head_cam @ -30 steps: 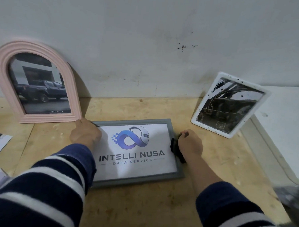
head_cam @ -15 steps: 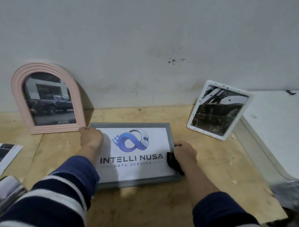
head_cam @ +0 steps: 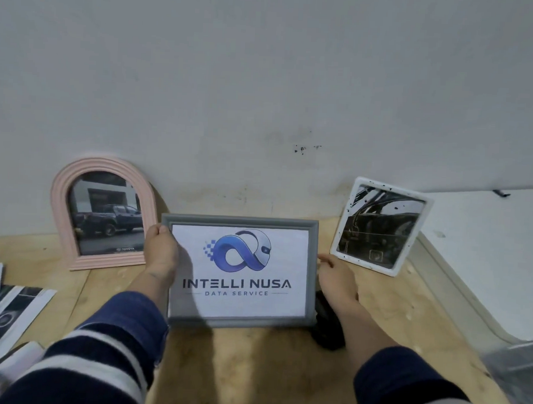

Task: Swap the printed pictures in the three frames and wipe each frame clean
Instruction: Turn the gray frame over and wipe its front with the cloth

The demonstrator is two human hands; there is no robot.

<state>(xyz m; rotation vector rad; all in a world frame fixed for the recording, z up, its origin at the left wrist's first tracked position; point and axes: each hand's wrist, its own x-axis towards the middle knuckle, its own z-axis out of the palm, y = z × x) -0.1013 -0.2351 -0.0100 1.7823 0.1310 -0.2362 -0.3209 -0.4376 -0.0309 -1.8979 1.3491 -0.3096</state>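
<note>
A grey rectangular frame [head_cam: 240, 222] with an "INTELLI NUSA" logo print stands tilted up on the wooden table, facing me. My left hand [head_cam: 162, 252] grips its left edge. My right hand [head_cam: 338, 284] holds its right edge, and a black cloth [head_cam: 327, 329] hangs under that hand against the frame's lower right corner. A pink arched frame [head_cam: 60, 211] with a pickup truck photo leans on the wall at the left. At the right, a white square frame [head_cam: 423, 227] with a dark car print also leans on the wall.
Loose printed pictures [head_cam: 13, 310] lie at the table's left edge. A white raised surface [head_cam: 485, 257] borders the wooden table [head_cam: 252, 369] on the right. A grey blurred object [head_cam: 514, 371] sits at the lower right. The grey wall [head_cam: 263, 94] stands close behind the frames.
The grey frame has been lifted from lying flat to standing tilted up towards me, both hands still on its side edges. The camera view has risen.
</note>
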